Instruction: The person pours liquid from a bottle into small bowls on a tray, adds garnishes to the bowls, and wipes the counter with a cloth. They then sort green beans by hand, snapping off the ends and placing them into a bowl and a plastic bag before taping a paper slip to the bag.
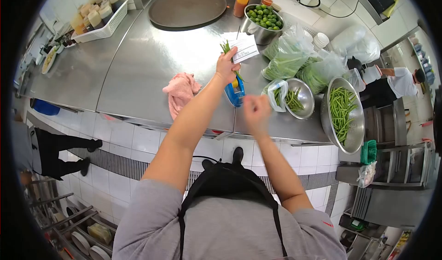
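Note:
My left hand (226, 67) is closed around a small bunch of green beans (224, 47), whose tips stick out above and below the fingers. Just below it on the steel counter stands a blue tape dispenser (235, 97). Right beside the dispenser is my right hand (256, 113), blurred by motion, its fingers curled in; whatever they hold is too smeared to make out. White printed paper slips (245, 48) lie behind my left hand. A small steel bowl (307, 99) with green beans and a plastic bag (276, 96) sit to the right.
A large colander of green beans (341, 115) stands at the counter's right edge. Bagged greens (287, 52), a pot of limes (251, 27) and a sauce bottle (241, 1) are behind. A pink cloth (180, 92) and round tray (186, 6) lie left. Other people stand at both sides.

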A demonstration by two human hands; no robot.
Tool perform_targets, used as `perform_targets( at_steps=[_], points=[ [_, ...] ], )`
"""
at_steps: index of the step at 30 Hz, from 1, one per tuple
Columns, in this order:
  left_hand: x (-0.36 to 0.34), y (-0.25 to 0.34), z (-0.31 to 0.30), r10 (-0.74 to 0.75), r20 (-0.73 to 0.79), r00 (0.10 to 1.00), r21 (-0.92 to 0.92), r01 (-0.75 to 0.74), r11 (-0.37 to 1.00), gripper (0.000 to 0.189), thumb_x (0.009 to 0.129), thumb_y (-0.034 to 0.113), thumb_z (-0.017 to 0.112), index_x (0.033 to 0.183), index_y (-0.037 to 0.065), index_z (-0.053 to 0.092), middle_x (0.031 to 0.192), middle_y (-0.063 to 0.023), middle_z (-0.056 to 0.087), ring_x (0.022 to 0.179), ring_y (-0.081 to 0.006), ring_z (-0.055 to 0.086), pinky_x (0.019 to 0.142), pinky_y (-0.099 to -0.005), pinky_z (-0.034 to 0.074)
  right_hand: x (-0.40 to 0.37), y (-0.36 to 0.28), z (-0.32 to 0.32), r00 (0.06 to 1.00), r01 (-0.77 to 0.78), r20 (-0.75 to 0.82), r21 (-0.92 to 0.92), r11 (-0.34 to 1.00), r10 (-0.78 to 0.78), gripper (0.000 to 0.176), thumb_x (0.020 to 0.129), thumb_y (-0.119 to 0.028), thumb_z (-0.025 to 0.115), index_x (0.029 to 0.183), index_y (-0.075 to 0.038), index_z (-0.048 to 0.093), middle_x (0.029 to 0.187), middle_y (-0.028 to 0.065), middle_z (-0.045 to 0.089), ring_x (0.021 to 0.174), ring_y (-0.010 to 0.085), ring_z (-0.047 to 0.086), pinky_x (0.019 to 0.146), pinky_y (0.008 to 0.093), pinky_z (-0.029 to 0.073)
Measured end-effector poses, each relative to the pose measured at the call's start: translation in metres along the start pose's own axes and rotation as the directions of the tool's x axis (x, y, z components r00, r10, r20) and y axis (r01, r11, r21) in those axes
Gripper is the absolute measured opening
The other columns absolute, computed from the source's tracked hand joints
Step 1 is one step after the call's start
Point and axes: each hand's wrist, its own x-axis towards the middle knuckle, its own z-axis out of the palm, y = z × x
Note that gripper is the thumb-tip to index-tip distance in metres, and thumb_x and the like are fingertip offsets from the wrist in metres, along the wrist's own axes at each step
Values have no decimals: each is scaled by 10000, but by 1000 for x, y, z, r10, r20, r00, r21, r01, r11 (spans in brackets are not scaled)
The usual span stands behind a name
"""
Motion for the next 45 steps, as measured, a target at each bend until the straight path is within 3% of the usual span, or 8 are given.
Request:
perform_targets(
  at_steps=[3,5,8,18,28,34,36,45],
  points=[
    [2,-2,-2,45,79,996,-60,-40,997,136,845,190,530,941,95,542,848,-14,605,549,-44,463,376,-190,228,33,42,-5,973,-221,93,133,966,209,201,756,-240,636,833,-55,653,648,17,490,544,116,400,464,267,314],
    [-3,-1,5,91,-50,995,-44,-93,995,127,838,181,540,934,99,542,830,-6,604,564,-42,475,381,-188,233,53,31,-10,497,-795,646,70,602,580,237,752,-254,642,865,-48,664,574,-29,440,484,76,329,433,236,254],
    [-6,0,7,149,-77,986,-23,-151,988,130,828,177,558,930,99,540,808,-1,595,562,-41,474,382,-191,235,64,22,-7,346,-853,743,-5,521,573,197,741,-206,650,842,-38,663,530,-57,401,447,52,280,418,211,217],
    [-8,-2,9,259,-62,964,33,-257,966,101,826,169,560,893,95,542,767,4,582,535,-47,462,377,-194,230,42,4,-22,583,-759,661,234,608,473,148,746,-156,650,772,-10,645,482,-70,366,401,43,237,388,218,172],
    [-8,-7,11,299,-112,948,98,-289,952,95,816,182,577,873,111,550,713,30,564,476,-32,431,358,-184,221,16,42,10,128,-990,825,139,22,550,77,749,-113,607,743,-36,601,469,-83,288,360,32,195,335,214,130],
    [-12,-7,10,239,-98,966,269,-205,941,91,823,169,577,857,85,567,709,26,567,494,-22,450,355,-182,228,1,-13,4,412,-858,779,155,490,474,148,792,-140,558,816,-37,662,547,-28,462,423,69,326,392,229,269],
    [-31,1,16,224,-26,974,338,-202,919,104,830,160,570,877,67,574,724,20,577,524,-29,472,379,-182,268,12,-6,-29,856,-474,433,442,761,282,181,814,-154,545,867,-29,664,648,-9,520,535,59,374,486,209,309],
    [-138,24,98,176,430,886,549,-411,728,190,855,102,529,977,-40,565,815,-25,612,718,-52,525,634,-204,427,91,-44,-130,835,-514,401,812,277,376,192,769,-174,651,901,-35,644,977,21,614,872,119,540,708,265,381]
  ],
)
